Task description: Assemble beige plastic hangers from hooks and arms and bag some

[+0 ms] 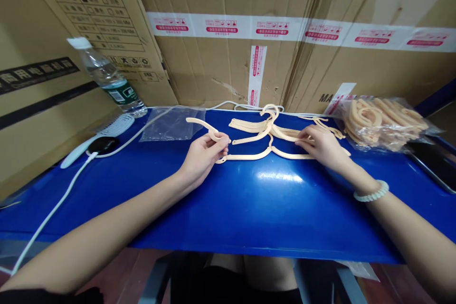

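Note:
My left hand (204, 154) pinches a loose, curved beige plastic hanger arm (199, 122) between thumb and fingers. At the right, my right hand (322, 147) has its fingers closed on the right arm of a beige folding hanger (283, 134), whose hook points away from me. Nearer to me, a second beige hanger (249, 157) lies flat on the blue table (228, 209). Its right end passes under my right hand and its left end is beside my left fingers. More hanger pieces (245, 125) are stacked behind, partly overlapped by the first hanger.
A bag of beige hanger parts (384, 121) lies at the right, near a dark phone (434, 164). On the left are a water bottle (114, 80), a hairbrush (96, 140), a black charging puck (103, 144) and an empty plastic bag (171, 126). Cardboard boxes (221, 66) stand behind.

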